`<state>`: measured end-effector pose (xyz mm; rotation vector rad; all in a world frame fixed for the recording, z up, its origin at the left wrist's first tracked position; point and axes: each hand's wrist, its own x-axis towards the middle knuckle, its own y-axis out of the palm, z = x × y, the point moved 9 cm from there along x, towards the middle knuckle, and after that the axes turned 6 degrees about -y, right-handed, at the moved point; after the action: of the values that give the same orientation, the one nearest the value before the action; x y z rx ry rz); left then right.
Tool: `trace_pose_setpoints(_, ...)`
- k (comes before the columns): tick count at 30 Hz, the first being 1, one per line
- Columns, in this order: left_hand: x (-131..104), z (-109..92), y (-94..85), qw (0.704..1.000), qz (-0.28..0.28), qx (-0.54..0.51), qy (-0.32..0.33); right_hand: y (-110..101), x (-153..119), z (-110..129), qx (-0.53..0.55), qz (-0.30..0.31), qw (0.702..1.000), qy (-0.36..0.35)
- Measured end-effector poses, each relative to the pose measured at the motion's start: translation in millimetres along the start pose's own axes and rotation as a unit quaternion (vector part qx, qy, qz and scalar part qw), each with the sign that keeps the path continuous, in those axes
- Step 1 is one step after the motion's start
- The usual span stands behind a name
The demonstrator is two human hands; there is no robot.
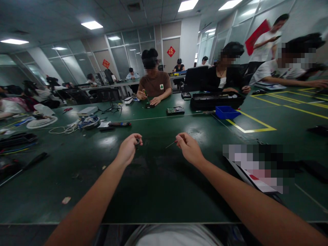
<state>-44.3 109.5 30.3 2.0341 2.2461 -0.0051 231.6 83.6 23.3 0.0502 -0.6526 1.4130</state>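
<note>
My left hand (130,148) is closed, its fingers pinching a small ring-shaped metal part (137,141). To its right, my right hand (189,147) grips a small screwdriver (171,144) with a thin shaft. Its shaft points left and slightly down toward my left hand, and a bit of red handle shows at the fingers. Both hands are held over the dark green table (153,191), with a gap between them; the tool and the ring do not touch.
A black tool (119,124), tangled cables (88,122) and a white fan-like part (42,122) lie to the left. A long screwdriver (36,160) is nearer. Ahead are a hard drive (175,110), a blue bin (227,112) and a co-worker (155,83) handling a screwdriver.
</note>
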Motion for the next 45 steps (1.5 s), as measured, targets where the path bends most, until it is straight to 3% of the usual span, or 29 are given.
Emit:
trace_pose_setpoints(5, -18, 5, 84.6, 0.971, 0.104, 0.195, 0.086, -2, -1, 6, -0.012, -0.004, 1.0, -0.001)
trace_pose_setpoints(8, -25, 15, 104.2, 0.947, 0.129, 0.267, 0.123, -5, -2, 11, -0.021, -0.011, 1.0, 0.0)
trace_pose_setpoints(13, -28, 34, 99.2, 0.931, 0.145, 0.302, 0.142, -11, -3, 15, -0.013, -0.042, 0.999, -0.007)
trace_pose_setpoints(18, -19, 34, 82.4, 0.934, 0.102, 0.3, 0.167, -19, -7, 18, 0.082, -0.092, 0.992, -0.036)
trace_pose_setpoints(22, -16, 31, 82.1, 0.927, 0.106, 0.304, 0.191, -13, -8, 22, 0.125, -0.072, 0.989, -0.041)
trace_pose_setpoints(27, -18, 31, 84.6, 0.923, 0.11, 0.311, 0.199, -4, -7, 18, 0.096, -0.038, 0.994, -0.024)
trace_pose_setpoints(32, -16, 34, 81.3, 0.931, 0.094, 0.305, 0.18, -6, -5, 16, 0.088, -0.046, 0.995, -0.022)
trace_pose_setpoints(40, -15, 33, 78.5, 0.926, 0.095, 0.31, 0.194, -6, -5, 22, 0.037, -0.012, 0.999, -0.01)
trace_pose_setpoints(45, -18, 32, 80.9, 0.911, 0.101, 0.34, 0.208, -6, -4, 21, 0.028, -0.007, 0.999, -0.019)
